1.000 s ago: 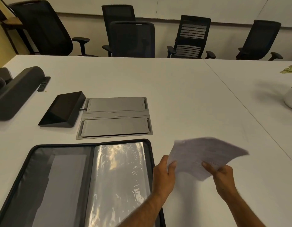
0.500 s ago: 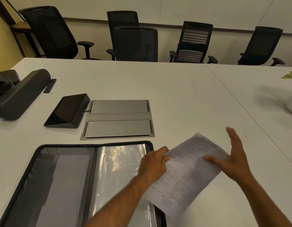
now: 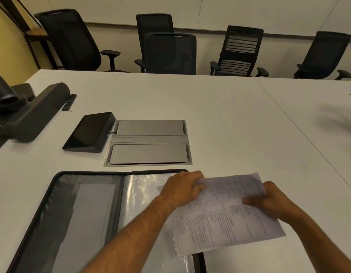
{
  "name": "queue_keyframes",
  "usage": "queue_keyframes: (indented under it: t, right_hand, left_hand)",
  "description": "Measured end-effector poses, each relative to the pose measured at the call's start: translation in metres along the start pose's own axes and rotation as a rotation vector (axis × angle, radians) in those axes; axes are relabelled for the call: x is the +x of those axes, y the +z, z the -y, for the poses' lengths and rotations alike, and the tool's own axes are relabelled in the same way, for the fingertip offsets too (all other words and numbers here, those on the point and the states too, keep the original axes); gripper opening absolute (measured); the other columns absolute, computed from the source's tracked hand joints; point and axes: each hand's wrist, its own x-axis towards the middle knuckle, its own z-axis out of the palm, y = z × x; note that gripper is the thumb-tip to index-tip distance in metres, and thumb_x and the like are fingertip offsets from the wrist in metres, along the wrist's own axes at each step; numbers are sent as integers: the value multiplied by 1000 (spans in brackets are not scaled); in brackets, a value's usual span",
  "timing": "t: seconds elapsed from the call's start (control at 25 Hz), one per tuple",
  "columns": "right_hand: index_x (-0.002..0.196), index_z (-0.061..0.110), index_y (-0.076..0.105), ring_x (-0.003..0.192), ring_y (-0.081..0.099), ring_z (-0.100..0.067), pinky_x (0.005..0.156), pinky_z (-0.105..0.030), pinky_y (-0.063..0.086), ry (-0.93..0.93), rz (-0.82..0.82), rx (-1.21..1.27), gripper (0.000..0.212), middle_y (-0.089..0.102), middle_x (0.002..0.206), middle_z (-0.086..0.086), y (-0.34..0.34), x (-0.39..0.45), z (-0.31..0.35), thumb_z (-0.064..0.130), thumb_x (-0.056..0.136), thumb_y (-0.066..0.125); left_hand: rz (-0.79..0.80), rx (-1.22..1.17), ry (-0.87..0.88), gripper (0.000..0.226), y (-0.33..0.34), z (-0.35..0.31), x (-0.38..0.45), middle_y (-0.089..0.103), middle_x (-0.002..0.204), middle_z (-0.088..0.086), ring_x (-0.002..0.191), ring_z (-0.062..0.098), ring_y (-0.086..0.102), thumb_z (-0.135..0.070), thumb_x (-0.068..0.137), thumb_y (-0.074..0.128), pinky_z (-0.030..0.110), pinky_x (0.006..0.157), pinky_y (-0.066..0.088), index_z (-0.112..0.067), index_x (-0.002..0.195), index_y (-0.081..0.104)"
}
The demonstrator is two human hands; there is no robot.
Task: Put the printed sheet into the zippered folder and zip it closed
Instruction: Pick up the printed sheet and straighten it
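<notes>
The zippered folder point(image 3: 88, 209) lies open on the white table, black-edged, with a grey inner panel on its left half and a shiny clear plastic sleeve point(image 3: 143, 203) on its right half. The printed sheet point(image 3: 220, 219), white with small text, overlaps the folder's right edge. My left hand point(image 3: 182, 189) grips the sheet's upper left edge above the sleeve. My right hand point(image 3: 269, 200) pinches the sheet's right side, thumb on top. Part of the sheet's top portion is lifted or folded over near my fingers.
Beyond the folder sit a grey metal cable hatch point(image 3: 149, 142) set in the table and a black wedge-shaped touch panel point(image 3: 90, 133). A dark speaker bar point(image 3: 36, 113) and camera lie at far left. Several black office chairs point(image 3: 170, 53) line the far table edge.
The sheet has been drawn back toward me and to the right. My right hand went from spread open over it to pinching its right side. My left hand stays on its left edge.
</notes>
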Motion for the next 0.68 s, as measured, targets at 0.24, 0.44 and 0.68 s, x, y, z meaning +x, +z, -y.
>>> queue_keyframes:
  t: [0.24, 0.44, 0.68]
  right_hand:
    - [86, -10, 68, 71, 71, -42, 56, -40, 59, 241, -236, 317, 48, 74, 78, -24, -21, -17, -60, 15, 52, 90]
    - [107, -9, 60, 81, 69, -44, 62, -42, 58, 392, -389, 564, 39, 69, 99, -29, -24, -33, -114, -3, 71, 72]
    - [112, -7, 58, 93, 64, -51, 69, -50, 58, 439, -405, 656, 41, 66, 107, -31, -9, -34, -129, -5, 72, 69]
  left_hand:
    - [-285, -121, -565, 73, 48, 25, -27, 25, 159, 3, 148, 23, 14, -60, 92, 47, 49, 119, 18, -24, 152, 23]
    - [262, 12, -852, 143, 97, 27, -52, -38, 154, 12, 142, 38, -31, -95, 54, 50, 75, 105, -7, -18, 150, -24]
    - [378, 193, -812, 157, 121, 25, -62, -49, 144, 19, 134, 47, -39, -91, 46, 61, 84, 94, -8, -11, 144, -32]
